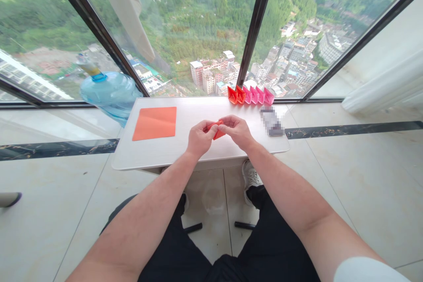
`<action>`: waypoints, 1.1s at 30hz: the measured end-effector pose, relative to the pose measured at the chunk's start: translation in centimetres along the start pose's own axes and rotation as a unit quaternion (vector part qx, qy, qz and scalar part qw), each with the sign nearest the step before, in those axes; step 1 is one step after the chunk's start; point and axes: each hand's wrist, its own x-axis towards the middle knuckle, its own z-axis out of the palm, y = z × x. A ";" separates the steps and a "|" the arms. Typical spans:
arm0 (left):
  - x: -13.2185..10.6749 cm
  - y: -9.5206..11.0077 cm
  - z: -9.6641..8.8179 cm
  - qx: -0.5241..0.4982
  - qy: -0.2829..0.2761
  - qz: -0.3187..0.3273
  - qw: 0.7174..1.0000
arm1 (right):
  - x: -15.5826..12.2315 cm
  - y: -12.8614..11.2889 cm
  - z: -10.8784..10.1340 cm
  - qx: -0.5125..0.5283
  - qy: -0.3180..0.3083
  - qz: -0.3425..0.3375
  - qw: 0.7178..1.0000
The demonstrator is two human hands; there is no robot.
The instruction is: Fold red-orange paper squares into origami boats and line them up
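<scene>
Between my two hands is a small folded piece of orange-red paper [218,133], held just above the middle of the white table. My left hand [201,136] pinches its left side with thumb and fingers. On the other side my right hand [238,131] grips it, thumb in front and fingers behind. Both hands cover much of the paper, so its exact folds are hidden. To the left lies a flat stack or sheet of orange paper [154,123]. At the table's back edge stands a row of folded paper pieces, red ones [236,95] beside pink ones [259,96].
The low white table [145,154] stands against tall windows. A large blue water bottle [110,92] is beside its left end. A blurred phone-like object [272,121] rests at the right end. My shoe [251,175] is under the front edge.
</scene>
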 end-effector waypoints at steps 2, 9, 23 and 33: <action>0.0 0.0 -0.1 0.001 -0.007 -0.002 1.000 | 0.0 0.0 0.0 0.005 0.003 0.007 1.000; -0.2 0.2 0.0 -0.002 -0.058 -0.030 0.998 | 0.2 0.0 -0.2 0.003 0.037 0.003 0.999; -0.1 -0.2 0.1 0.004 -0.062 -0.026 0.998 | -0.1 -0.8 0.2 0.042 0.013 0.020 0.999; -0.1 0.0 0.2 -0.051 -0.032 -0.043 0.997 | 0.0 -0.6 0.2 0.050 0.007 0.020 0.999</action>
